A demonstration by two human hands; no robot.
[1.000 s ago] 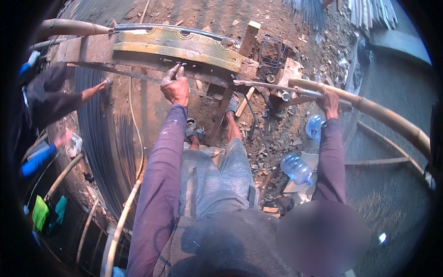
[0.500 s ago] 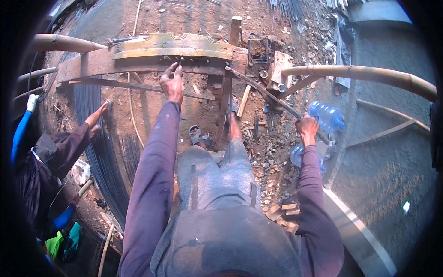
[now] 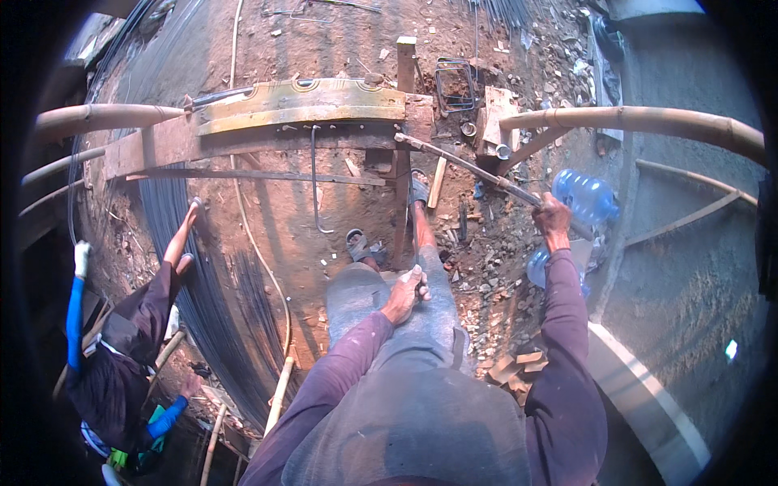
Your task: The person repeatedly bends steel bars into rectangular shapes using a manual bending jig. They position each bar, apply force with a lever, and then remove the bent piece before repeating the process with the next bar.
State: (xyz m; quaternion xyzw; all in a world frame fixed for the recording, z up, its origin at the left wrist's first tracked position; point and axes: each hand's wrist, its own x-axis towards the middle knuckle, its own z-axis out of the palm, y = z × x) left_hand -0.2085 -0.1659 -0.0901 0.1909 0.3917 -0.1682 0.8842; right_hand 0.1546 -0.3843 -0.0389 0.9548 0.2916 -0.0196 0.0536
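My right hand (image 3: 553, 217) is wrapped round a long rusty bar (image 3: 470, 165). The bar slants from the right end of the wooden bench (image 3: 162, 150) past my fist. Above my thighs, my left hand (image 3: 408, 293) is closed on a thin dark metal rod (image 3: 416, 235), which runs away from me toward the bench; its far end is hard to make out. A bent metal rod (image 3: 314, 180) with a hooked lower end lies across the bench's near edge, among several metal pegs (image 3: 332, 126). A worn yellow board (image 3: 300, 105) is fixed along the bench top.
At left a co-worker in blue sleeves (image 3: 121, 348) sits beside long bundled steel rods (image 3: 215, 300). Bamboo poles (image 3: 648, 120) extend from both bench sides. Blue plastic water bottles (image 3: 585, 197) stand right, near a concrete slab (image 3: 689, 267). Wood offcuts (image 3: 519, 371) lie by my right arm.
My left hand has moved from the bench pegs back over my lap and closed on a thin rod. My right hand stays on the bar. The co-worker has shifted and the view has tilted slightly.
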